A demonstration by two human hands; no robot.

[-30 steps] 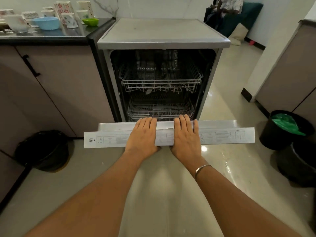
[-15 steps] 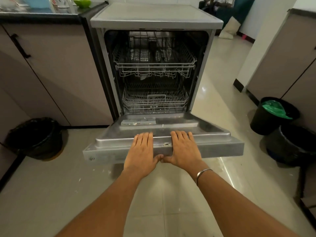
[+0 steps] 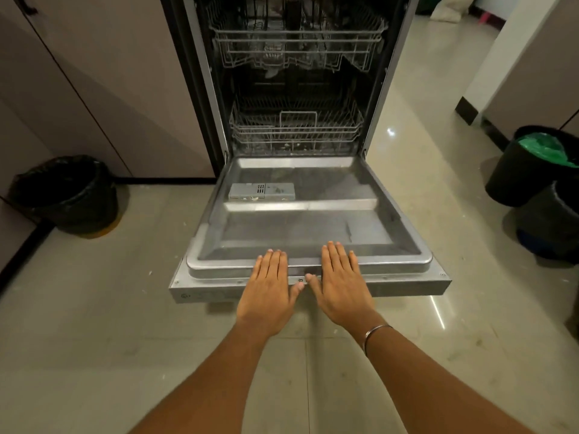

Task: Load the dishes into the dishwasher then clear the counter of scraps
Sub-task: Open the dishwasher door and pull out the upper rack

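The steel dishwasher stands open ahead of me, its door folded down nearly flat. My left hand and my right hand rest palm down, side by side, on the door's front edge with fingers straight and thumbs nearly touching. They hold nothing. Inside, the upper wire rack and the lower wire rack are pushed in and look bare. A grey detergent compartment sits on the door's inner face. The counter and the dishes are out of view.
Beige cabinet fronts run along the left. A black bin stands on the floor at the left. At the right stand a black bin with a green liner and a dark bin in front of it.
The dishwasher door has swung down from half open to nearly flat under both hands. My view has dipped, so the counter with the dishes has left the frame.
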